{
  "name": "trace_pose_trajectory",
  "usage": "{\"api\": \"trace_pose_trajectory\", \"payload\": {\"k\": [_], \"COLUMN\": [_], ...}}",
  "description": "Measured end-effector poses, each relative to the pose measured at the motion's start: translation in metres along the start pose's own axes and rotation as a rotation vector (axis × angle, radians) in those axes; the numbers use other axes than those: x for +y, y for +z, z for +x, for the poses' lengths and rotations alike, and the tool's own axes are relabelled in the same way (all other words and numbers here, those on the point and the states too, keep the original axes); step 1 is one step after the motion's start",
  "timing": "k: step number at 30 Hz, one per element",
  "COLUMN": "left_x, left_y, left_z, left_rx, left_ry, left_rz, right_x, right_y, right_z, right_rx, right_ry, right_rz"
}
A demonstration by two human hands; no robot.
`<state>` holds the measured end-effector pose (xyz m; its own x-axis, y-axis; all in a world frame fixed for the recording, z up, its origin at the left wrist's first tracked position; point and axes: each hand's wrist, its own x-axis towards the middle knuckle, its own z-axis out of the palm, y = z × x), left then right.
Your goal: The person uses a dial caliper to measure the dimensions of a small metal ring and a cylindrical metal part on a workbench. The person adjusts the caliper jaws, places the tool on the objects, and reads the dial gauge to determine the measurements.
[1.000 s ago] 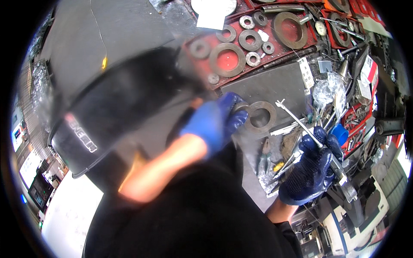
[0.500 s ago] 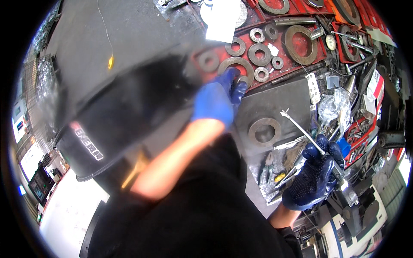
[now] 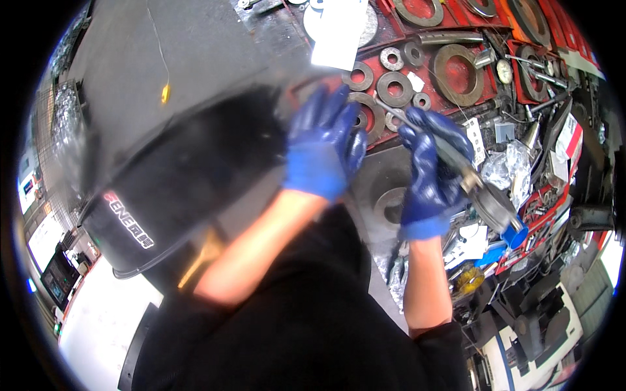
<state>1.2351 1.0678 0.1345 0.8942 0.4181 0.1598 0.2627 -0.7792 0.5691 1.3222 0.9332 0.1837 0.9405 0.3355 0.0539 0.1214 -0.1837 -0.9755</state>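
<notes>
My left hand (image 3: 319,146), in a blue dipped glove, has its fingers stretched out over the edge of a red tray (image 3: 427,104) of metal rings. Beside its thumb lies a large steel ring (image 3: 377,124); whether the thumb touches it I cannot tell. My right hand (image 3: 427,173), gloved alike, is closed around what looks like a dial bore gauge (image 3: 489,199). Its thin rod points up and left toward the rings, and its thick round end hangs out at the lower right. Another flat ring (image 3: 386,207) lies below, partly hidden by the right hand.
A large black curved shell (image 3: 189,169) with lettering fills the left side. Several rings and a wide ring (image 3: 458,75) lie in the trays. White paper (image 3: 339,36) covers part of them. Plastic bags (image 3: 508,159) and loose tools crowd the right. A yellow tag (image 3: 165,93) lies on a string.
My right hand has moved up and left with the gauge, bringing its rod tip to the rings. The left hand has drawn slightly left, its fingers now straightened.
</notes>
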Motion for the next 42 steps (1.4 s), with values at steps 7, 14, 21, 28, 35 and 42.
{"api": "trace_pose_trajectory", "payload": {"k": [7, 14, 21, 28, 35, 42], "left_x": [-0.002, -0.005, -0.005, -0.007, -0.005, -0.005], "left_y": [0.016, 0.016, 0.015, 0.017, 0.015, 0.014], "left_z": [-0.004, -0.002, -0.003, -0.004, -0.003, -0.002], "left_rx": [-0.080, -0.080, -0.074, -0.080, -0.073, -0.051], "left_ry": [-0.004, -0.031, -0.023, -0.021, -0.041, -0.026], "left_rz": [-0.020, -0.054, -0.043, -0.040, -0.053, -0.063], "right_x": [0.020, 0.024, 0.022, 0.024, 0.026, 0.015], "right_y": [0.039, 0.035, 0.023, 0.020, 0.016, 0.021], "right_z": [0.018, 0.025, 0.055, 0.066, 0.082, 0.094], "right_rx": [-0.101, -0.093, 0.051, -0.049, -0.061, -0.065], "right_ry": [-0.038, -0.067, -0.057, 0.002, 0.059, 0.124], "right_rz": [-0.030, -0.047, 0.062, -0.042, -0.043, -0.019]}}
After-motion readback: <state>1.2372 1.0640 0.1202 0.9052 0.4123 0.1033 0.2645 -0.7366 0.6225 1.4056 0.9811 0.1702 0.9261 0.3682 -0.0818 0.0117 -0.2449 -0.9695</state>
